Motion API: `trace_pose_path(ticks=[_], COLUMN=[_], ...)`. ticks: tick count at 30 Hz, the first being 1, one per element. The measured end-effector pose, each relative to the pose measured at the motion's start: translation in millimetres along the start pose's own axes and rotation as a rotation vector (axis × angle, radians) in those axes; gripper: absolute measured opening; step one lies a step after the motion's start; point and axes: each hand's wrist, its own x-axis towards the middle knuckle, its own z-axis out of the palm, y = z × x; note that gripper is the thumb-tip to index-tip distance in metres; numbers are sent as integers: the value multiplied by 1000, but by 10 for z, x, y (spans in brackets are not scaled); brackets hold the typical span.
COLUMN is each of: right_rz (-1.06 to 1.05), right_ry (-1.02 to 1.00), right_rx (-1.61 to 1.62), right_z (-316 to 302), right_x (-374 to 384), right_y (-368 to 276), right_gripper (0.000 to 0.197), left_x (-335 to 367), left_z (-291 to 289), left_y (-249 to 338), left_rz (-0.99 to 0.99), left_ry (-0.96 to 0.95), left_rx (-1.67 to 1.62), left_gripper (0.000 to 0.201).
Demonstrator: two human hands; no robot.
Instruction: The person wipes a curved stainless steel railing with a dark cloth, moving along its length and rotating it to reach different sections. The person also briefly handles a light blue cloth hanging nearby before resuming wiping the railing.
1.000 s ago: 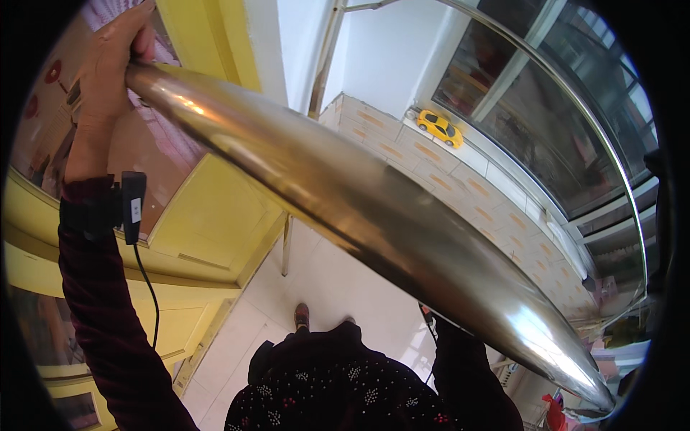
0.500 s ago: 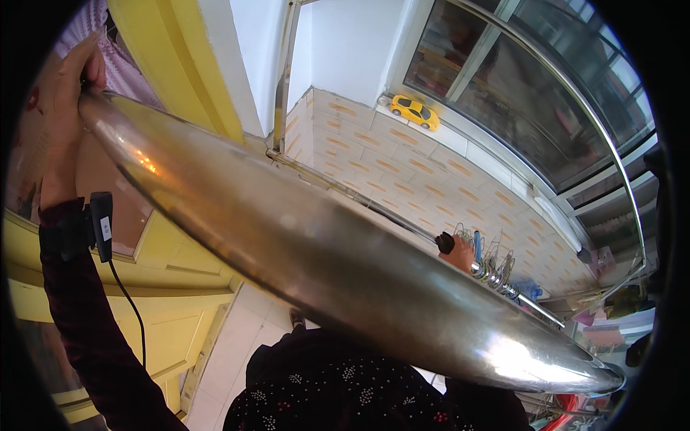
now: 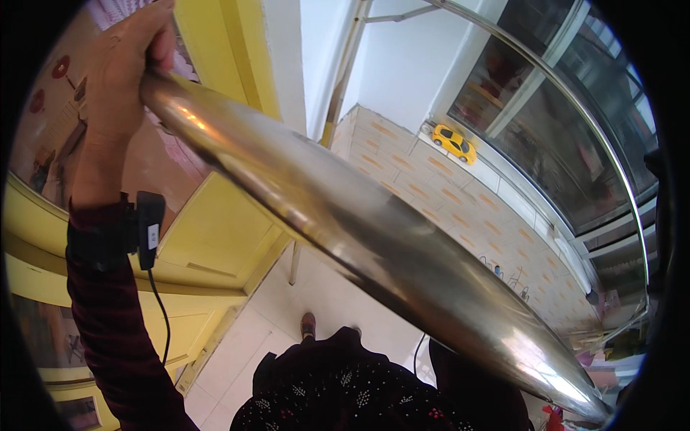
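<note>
Your left hand (image 3: pixel 118 68) gripped the steel bowl's (image 3: pixel 374 244) rim, holding it raised; your right hand was hidden; lowering it needs care.

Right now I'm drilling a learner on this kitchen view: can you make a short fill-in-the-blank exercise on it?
1. The left hand grips the rim of a large ____ bowl.
2. The toy car on the ledge is ____.
3. A small black device is strapped to the left ____.

Missing words: metal; yellow; wrist
</note>
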Motion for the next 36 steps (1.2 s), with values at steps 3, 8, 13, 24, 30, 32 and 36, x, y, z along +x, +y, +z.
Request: trace_pose_path(ticks=[3,8,13,24,30,32,36], right_rz=[6,19,-173,-165,-99,-88,-60], right_ry=[149,484,756,905,897,861,920], right_rx=[-14,-78,-208,-266,-279,-255,-273], right_z=[95,420,656,568,541,498,497], right_x=[236,491,221,-1332,-2003,-2198,-2454], right_y=[-608,-1363,-1112,587,1491,1751,2001], right_gripper=[66,71,58,66,68,64,67], left_x=[12,-8,46,211,184,166,98], left_z=[-59,-2,-76,-130,-97,-74,-41], left_y=[-47,-75,-69,-245,-185,-151,-48], left_rz=[99,547,261,166,89,144,199], left_ry=[-79,-92,-56,-78,-94,-87,-22], left_rx=[-12,299,250,212,183,224,343], left_gripper=[37,33,36,41,41,40,39])
